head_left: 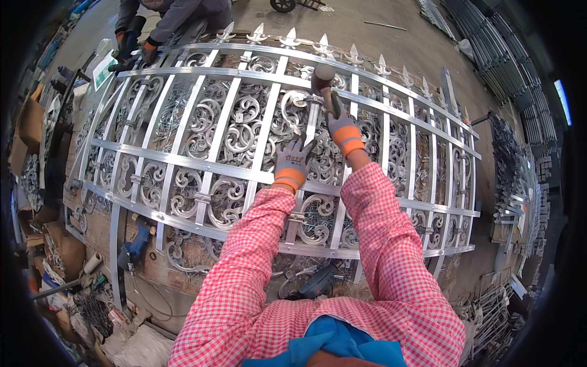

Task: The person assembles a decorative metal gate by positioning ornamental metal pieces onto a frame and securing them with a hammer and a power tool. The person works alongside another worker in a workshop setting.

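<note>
Both gloved hands worked the metal fence panel (183, 160): left hand (293, 160) pressed flat and open on a scroll, right hand (342, 131) clamped around a mallet (323, 78), apparently mid-tapping an ornament that seemed to need another squarely aimed blow.

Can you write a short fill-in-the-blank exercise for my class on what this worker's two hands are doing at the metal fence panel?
1. The right hand grips a ____ by its handle.
2. The left hand rests flat on the silver fence panel, holding ____.
3. Both hands wear grey and ____ gloves.
4. The worker's sleeves are red-and-white ____.

Missing words: mallet; nothing; orange; checked
</note>
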`<state>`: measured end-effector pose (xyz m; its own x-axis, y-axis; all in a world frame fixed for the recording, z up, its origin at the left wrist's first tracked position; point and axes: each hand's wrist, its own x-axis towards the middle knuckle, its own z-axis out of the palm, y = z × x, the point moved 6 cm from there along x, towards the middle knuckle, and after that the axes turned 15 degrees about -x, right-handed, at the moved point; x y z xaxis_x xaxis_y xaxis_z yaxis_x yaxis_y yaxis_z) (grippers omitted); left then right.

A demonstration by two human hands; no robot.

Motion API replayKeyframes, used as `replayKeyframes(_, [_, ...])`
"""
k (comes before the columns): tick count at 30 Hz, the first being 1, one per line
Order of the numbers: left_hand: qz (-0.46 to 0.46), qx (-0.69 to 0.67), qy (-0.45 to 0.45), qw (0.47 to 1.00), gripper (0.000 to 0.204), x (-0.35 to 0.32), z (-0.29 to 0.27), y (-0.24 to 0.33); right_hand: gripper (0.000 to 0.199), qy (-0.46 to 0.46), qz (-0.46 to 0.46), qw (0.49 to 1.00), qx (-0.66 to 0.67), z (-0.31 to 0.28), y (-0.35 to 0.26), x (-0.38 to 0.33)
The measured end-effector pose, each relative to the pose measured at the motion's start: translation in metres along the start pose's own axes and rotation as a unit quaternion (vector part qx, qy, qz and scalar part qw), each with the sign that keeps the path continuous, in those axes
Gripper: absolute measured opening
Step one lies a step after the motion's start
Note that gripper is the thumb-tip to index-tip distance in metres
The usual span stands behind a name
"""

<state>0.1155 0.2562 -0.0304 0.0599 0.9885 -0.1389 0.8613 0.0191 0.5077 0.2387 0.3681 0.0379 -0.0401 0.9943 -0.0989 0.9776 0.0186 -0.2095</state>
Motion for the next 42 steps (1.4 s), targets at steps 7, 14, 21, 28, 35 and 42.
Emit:
replayKeyframes(7, [0.002, -0.001, -0.011, 1.0, 0.053, -0.002, 0.002, 0.002, 0.058, -0.033, 0.003, 0.999, 0.029, 0.013, 0.009, 0.014])
replayKeyframes(14, [0.027, -0.011, 0.02, 0.999, 0.052, -0.005, -0.009, 0.011, 0.06, -0.13, 0.069, 0.965, 0.215, 0.006, 0.016, -0.016])
replayKeyframes(21, [0.119, -0.039, 0.13, 0.984, 0.038, -0.017, -0.011, 0.016, 0.061, -0.07, 0.202, 0.804, 0.555, -0.025, 0.114, -0.203])
replayKeyframes(28, [0.162, 0.02, 0.154, 0.975, 0.035, -0.011, 0.001, 0.004, 0.065, 0.04, 0.409, 0.799, 0.438, -0.026, 0.255, -0.486])
replayKeyframes(35, [0.057, -0.082, 0.102, 0.99, 0.034, 0.023, -0.002, -0.004, 0.064, 0.054, 0.362, 0.915, 0.172, -0.033, 0.25, -0.631])
replayKeyframes(42, [0.006, -0.02, 0.037, 0.999, 0.04, 0.03, 0.005, -0.006, 0.063, -0.095, 0.303, 0.938, -0.137, -0.018, 0.218, -0.629])
